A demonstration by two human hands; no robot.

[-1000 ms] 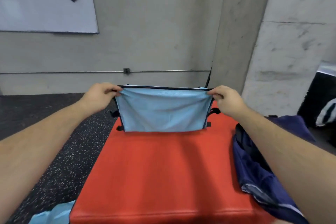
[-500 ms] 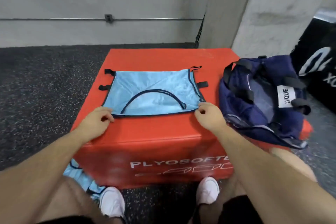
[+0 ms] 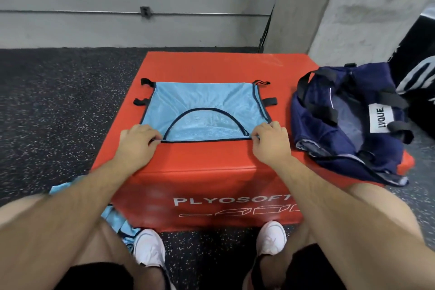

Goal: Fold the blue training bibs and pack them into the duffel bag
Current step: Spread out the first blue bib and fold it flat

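A light blue mesh bib (image 3: 204,101) with dark trim and black side straps lies flat on the red plyo box (image 3: 211,66), its neck opening arching toward me. My left hand (image 3: 137,142) pinches the bib's near left corner. My right hand (image 3: 270,141) pinches the near right corner. The navy duffel bag (image 3: 348,122) sits open on the right end of the box, with a white label on its strap. More blue bibs (image 3: 115,216) lie on the floor by my left leg, partly hidden by my arm.
Speckled black rubber floor (image 3: 58,101) surrounds the box. A concrete wall and pillar (image 3: 353,7) stand behind it. A black padded object (image 3: 419,73) with white marks is at the far right. My white shoes (image 3: 150,247) touch the box's front.
A second ago I held the bib up by its top edge above the box. It now lies flat on the box, and my hands have slid inward along its near edge.
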